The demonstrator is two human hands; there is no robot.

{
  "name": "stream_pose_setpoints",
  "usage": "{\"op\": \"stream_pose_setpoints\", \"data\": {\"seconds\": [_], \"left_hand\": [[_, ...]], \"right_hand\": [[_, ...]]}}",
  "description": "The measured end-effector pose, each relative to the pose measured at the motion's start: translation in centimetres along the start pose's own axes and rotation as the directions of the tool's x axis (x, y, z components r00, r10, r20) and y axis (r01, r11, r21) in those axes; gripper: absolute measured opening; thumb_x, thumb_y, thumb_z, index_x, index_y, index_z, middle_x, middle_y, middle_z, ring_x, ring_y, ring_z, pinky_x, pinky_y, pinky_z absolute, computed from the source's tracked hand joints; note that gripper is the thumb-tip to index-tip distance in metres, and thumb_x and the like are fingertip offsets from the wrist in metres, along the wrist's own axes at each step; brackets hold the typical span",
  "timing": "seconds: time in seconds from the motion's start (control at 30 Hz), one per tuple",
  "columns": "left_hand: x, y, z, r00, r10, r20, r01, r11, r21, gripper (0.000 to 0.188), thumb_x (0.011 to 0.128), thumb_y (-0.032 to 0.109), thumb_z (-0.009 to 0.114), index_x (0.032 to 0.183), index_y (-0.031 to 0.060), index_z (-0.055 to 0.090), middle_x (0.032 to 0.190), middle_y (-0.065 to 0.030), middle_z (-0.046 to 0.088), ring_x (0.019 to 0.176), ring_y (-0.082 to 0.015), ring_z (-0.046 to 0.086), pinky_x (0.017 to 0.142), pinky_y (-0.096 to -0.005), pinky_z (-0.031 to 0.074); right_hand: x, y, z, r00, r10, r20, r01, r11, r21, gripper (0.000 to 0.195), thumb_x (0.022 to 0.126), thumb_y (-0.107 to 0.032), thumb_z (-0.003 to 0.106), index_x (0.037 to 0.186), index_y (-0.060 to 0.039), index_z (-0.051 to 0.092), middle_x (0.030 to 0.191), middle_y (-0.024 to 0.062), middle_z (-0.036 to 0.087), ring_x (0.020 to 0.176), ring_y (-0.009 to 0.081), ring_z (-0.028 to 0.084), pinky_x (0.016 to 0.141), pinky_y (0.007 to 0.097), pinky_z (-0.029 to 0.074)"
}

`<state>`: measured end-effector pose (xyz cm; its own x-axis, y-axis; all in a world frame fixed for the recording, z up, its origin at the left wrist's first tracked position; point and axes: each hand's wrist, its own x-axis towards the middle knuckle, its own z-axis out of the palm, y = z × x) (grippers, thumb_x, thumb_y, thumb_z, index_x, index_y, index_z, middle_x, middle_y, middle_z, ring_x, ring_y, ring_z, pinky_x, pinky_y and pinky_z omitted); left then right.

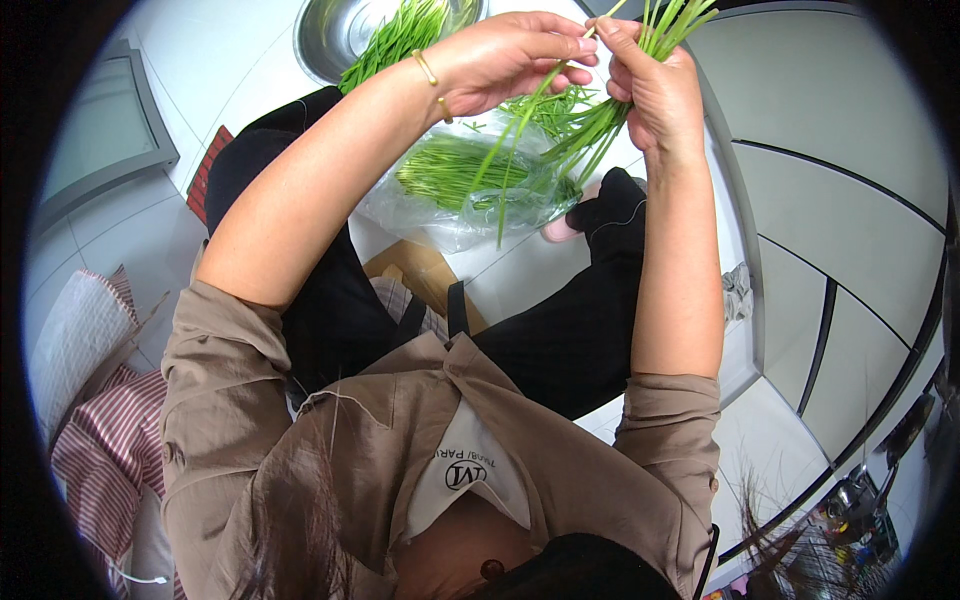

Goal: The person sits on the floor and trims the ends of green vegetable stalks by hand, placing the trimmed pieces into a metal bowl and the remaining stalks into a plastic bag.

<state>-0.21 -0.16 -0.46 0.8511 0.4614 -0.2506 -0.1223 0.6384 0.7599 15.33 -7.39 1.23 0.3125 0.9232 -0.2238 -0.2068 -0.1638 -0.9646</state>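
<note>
My right hand (664, 90) grips a bunch of long green garlic chives (679, 22), whose leafy ends hang below the fist. Its thumb and forefinger pinch the pale end of one separate strand. My left hand (536, 56), with a gold bangle at the wrist, is close beside it, fingers curled around that same strand (517, 131). Below the hands, a clear plastic bag (450, 225) on the floor holds a pile of chives (461, 172). Loose green pieces (555, 105) lie just beyond the bag. Part of the pile is hidden by the hanging strands.
A steel basin (319, 45) with more chives (397, 37) stands at the far left, partly behind my left forearm. Brown cardboard (420, 274) lies between my legs. Pale cabinet panels (817, 90) curve along the right. Striped fabric (112, 435) is at the left.
</note>
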Motion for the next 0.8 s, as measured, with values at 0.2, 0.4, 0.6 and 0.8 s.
{"op": "stream_pose_setpoints", "data": {"seconds": [0.2, 0.4, 0.6, 0.8], "left_hand": [[1.2, -0.5, -1.0, 0.996, -0.024, -0.084, 0.031, 0.995, 0.091, 0.007, 0.088, 0.006, 0.056, 0.093, 0.0021, 0.059, 0.073, -0.0018, 0.059, 0.061, -0.0059, 0.054, 0.056, -0.0160, 0.046], [1.1, -0.4, -1.4, 0.995, -0.063, -0.075, 0.065, 0.998, 0.027, 0.008, 0.088, 0.005, 0.056, 0.092, 0.0003, 0.059, 0.074, -0.0029, 0.060, 0.062, -0.0073, 0.055, 0.057, -0.0169, 0.046], [1.0, -0.5, -1.7, 0.994, -0.107, -0.009, 0.104, 0.984, -0.143, 0.009, 0.088, 0.005, 0.056, 0.095, -0.0005, 0.060, 0.075, -0.0034, 0.061, 0.064, -0.0082, 0.057, 0.060, -0.0177, 0.048], [1.8, -1.3, -2.5, 0.998, -0.062, -0.001, 0.062, 0.995, -0.082, 0.019, 0.090, 0.009, 0.056, 0.102, -0.0058, 0.057, 0.090, -0.0114, 0.062, 0.079, -0.0120, 0.062, 0.069, -0.0163, 0.051]], "right_hand": [[0.2, 0.2, -0.3, 0.997, -0.009, -0.075, 0.007, 0.999, -0.031, 0.018, 0.084, -0.017, 0.066, 0.090, -0.0004, 0.063, 0.056, -0.0082, 0.043, 0.046, 0.0008, 0.033, 0.042, 0.0185, 0.023], [0.6, 0.5, -0.6, 0.971, -0.146, -0.190, 0.104, 0.971, -0.214, 0.017, 0.083, -0.017, 0.067, 0.086, -0.0011, 0.063, 0.057, -0.0064, 0.045, 0.047, 0.0014, 0.037, 0.041, 0.0184, 0.026], [0.8, -0.9, -2.2, 0.953, -0.188, -0.236, 0.147, 0.973, -0.180, 0.016, 0.082, -0.017, 0.068, 0.085, -0.0011, 0.066, 0.058, -0.0058, 0.046, 0.047, 0.0024, 0.035, 0.043, 0.0178, 0.026], [1.4, -0.9, -3.7, 0.925, -0.203, -0.321, 0.141, 0.969, -0.204, 0.017, 0.081, -0.018, 0.068, 0.083, -0.0016, 0.066, 0.058, -0.0054, 0.046, 0.048, 0.0033, 0.035, 0.044, 0.0189, 0.027]]}}
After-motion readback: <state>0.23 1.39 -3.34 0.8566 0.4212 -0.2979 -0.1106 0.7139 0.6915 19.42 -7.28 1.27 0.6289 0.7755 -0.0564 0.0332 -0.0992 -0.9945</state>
